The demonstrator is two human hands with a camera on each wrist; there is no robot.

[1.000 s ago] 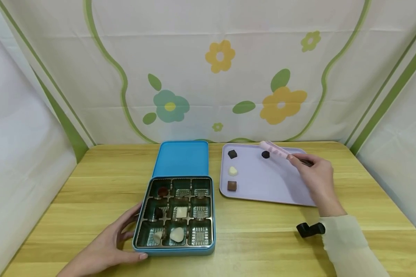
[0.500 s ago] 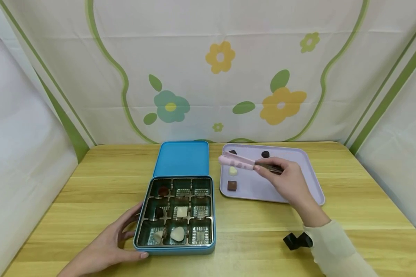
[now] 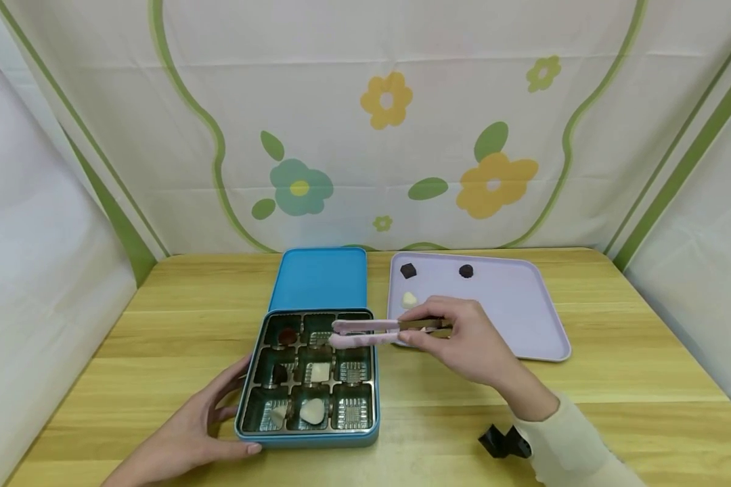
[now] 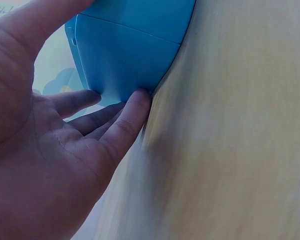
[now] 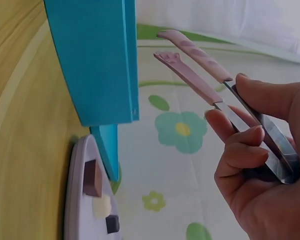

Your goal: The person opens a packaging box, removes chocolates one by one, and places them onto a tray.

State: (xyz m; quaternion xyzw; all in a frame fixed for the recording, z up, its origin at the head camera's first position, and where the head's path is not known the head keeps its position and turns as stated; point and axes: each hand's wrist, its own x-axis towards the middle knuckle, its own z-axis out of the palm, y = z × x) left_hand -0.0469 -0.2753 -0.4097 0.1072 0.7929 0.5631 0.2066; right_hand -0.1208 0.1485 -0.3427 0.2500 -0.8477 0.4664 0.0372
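Note:
My right hand (image 3: 457, 338) holds pink-tipped tongs (image 5: 194, 82) around their metal handles. The tongs' arms stand apart with nothing between them, and their tips overlap the back compartments of a blue tin (image 3: 323, 442) in the head view. My left hand (image 3: 185, 429) rests against the tin's left side with its fingertips (image 4: 138, 97), the thumb at the front corner. Inside the tin's divided insert are a reddish round chocolate (image 3: 287, 336), a dark one (image 3: 279, 374), a white square (image 3: 319, 372), a pale pointed piece (image 3: 277, 415) and a rounded white piece (image 3: 312, 411).
A lilac tray (image 3: 536, 338) at the right bears a dark square chocolate (image 3: 408, 270), a dark round one (image 3: 466, 270), a white one (image 3: 409, 299) and a brown square (image 5: 92, 178), hidden in the head view. The blue lid (image 3: 319, 277) lies behind the tin.
My right hand has brought the tongs leftward from over the tray to the tin, and their arms now show spread apart. My left hand and the tin stay in place.

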